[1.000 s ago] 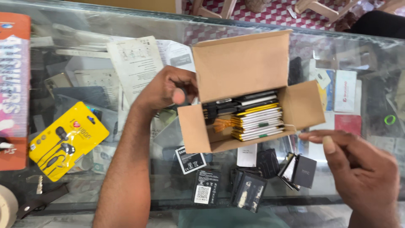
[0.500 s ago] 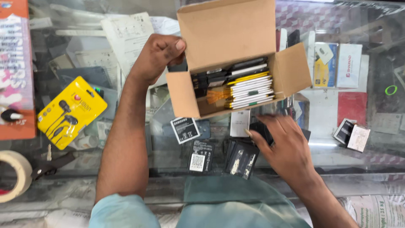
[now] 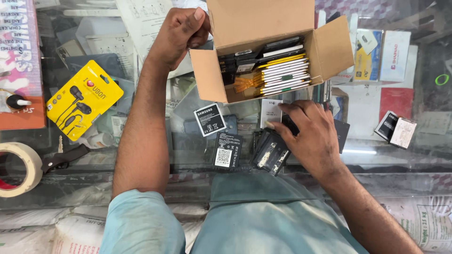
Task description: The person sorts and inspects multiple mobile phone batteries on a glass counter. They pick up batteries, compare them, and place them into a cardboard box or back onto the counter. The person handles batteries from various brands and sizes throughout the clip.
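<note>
An open brown cardboard box [image 3: 263, 28] lies on a glass counter [image 3: 188, 155], packed with flat phone batteries [image 3: 282, 70] standing on edge. My left hand [image 3: 181, 30] grips the box's upper left corner, fingers curled over the flap. My right hand [image 3: 308, 134] rests palm down on loose batteries just below the box, its fingers closed over a dark battery. Beside it lie a black battery stack [image 3: 269, 153], a battery with a square code label [image 3: 227, 149], a black-and-white battery [image 3: 210, 119] and a white one [image 3: 270, 110].
A yellow earphone pack [image 3: 84, 99] lies at the left, a roll of tape [image 3: 16, 169] at the lower left, and an orange package [image 3: 19, 61] at the far left. Two more batteries [image 3: 395, 129] sit at the right. Boxed goods show under the glass.
My right hand came in from the far right and settled on the loose batteries below the box. The view shifted, so the box now sits higher in the frame. My left hand kept its hold.
</note>
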